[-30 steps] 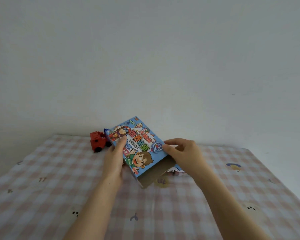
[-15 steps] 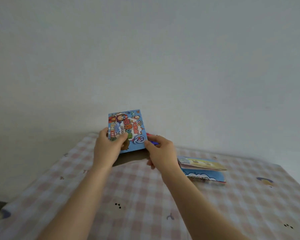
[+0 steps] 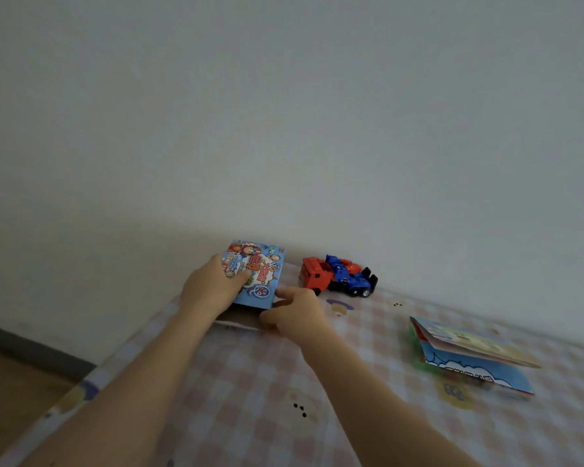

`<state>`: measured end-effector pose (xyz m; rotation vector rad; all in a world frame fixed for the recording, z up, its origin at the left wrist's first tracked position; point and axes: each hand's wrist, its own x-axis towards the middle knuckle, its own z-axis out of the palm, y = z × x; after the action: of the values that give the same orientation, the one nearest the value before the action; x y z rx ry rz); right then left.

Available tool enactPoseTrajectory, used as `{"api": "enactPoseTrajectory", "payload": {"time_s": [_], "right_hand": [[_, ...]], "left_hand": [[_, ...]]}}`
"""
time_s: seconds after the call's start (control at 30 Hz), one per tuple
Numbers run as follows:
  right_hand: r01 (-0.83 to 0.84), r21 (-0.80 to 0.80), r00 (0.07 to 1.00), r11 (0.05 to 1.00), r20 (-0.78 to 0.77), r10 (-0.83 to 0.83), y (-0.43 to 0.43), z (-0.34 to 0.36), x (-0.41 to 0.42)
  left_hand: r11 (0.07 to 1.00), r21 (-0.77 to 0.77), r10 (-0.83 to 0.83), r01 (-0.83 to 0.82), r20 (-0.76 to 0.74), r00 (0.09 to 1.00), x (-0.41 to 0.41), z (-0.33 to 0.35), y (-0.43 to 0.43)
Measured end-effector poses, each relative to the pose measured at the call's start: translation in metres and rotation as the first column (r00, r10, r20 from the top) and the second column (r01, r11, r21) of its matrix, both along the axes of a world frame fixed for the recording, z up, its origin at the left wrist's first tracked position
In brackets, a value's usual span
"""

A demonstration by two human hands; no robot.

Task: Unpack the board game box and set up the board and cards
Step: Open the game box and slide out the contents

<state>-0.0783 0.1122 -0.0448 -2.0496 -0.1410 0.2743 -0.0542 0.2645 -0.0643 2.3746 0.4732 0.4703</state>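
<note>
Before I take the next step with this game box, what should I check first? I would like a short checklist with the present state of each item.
1. Left hand grip on the blue cardboard game box: ok, the thumb lies across the printed face.
2. Right hand grip on the box's near corner: cannot tell, the fingers curl there but the contact is unclear.
3. Cards inside the box: cannot tell, the opening is dark.
4. Folded printed game board taken out: ok, it lies on the pink checked tablecloth, not yet unfolded.
5. Red and blue toy truck apart from the box: ok, a gap shows.
</note>
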Motion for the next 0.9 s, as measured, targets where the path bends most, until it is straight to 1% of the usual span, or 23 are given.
{"api": "enactPoseTrajectory", "payload": {"time_s": [0.13, 0.23, 0.4, 0.47, 0.5, 0.57, 0.67, 0.7, 0.77, 0.83, 0.9], "right_hand": [[0.015, -0.065, 0.999, 0.998, 0.047, -0.012, 0.013, -0.01, 0.009], [0.021, -0.077, 0.996, 0.997, 0.088, -0.014, 0.021, -0.013, 0.015], [-0.005, -0.107, 0.995, 0.994, 0.094, 0.015, 0.029, -0.016, 0.026], [-0.003, -0.088, 0.994, 0.996, 0.106, 0.013, 0.024, -0.012, 0.028], [0.014, -0.07, 0.991, 0.997, 0.136, -0.005, 0.02, -0.008, 0.029], [0.098, -0.025, 0.969, 0.995, 0.23, -0.09, 0.008, 0.001, 0.032], [0.249, 0.044, 0.898, 0.968, 0.365, -0.247, -0.017, 0.017, 0.037], [0.295, 0.063, 0.871, 0.953, 0.392, -0.296, -0.027, 0.021, 0.039], [0.366, 0.083, 0.834, 0.927, 0.414, -0.366, -0.048, 0.029, 0.044], [0.412, 0.044, 0.819, 0.91, 0.42, -0.391, -0.066, 0.031, 0.048], [0.437, -0.003, 0.81, 0.899, 0.436, -0.392, -0.076, 0.026, 0.051]], "left_hand": [[0.998, 0.066, -0.014, 0.013, 0.013, 1.0, 0.013, -0.005, 0.009], [0.989, 0.141, -0.043, 0.038, 0.035, 0.998, 0.021, -0.005, 0.015], [0.977, 0.199, -0.086, 0.082, 0.013, 0.996, 0.037, -0.01, 0.025], [0.956, 0.286, -0.089, 0.06, 0.09, 0.992, 0.041, -0.01, 0.024], [0.949, 0.311, -0.104, 0.053, 0.152, 0.983, 0.042, -0.009, 0.022], [0.957, 0.276, -0.165, 0.095, 0.244, 0.956, 0.044, -0.004, 0.01], [0.954, 0.186, -0.281, 0.236, 0.278, 0.919, 0.045, 0.004, -0.016], [0.936, 0.192, -0.339, 0.294, 0.274, 0.9, 0.044, 0.006, -0.025], [0.881, 0.258, -0.455, 0.397, 0.229, 0.861, 0.045, 0.007, -0.042], [0.813, 0.337, -0.538, 0.475, 0.121, 0.835, 0.048, 0.008, -0.058], [0.755, 0.406, -0.563, 0.516, -0.003, 0.826, 0.053, 0.009, -0.072]]}}
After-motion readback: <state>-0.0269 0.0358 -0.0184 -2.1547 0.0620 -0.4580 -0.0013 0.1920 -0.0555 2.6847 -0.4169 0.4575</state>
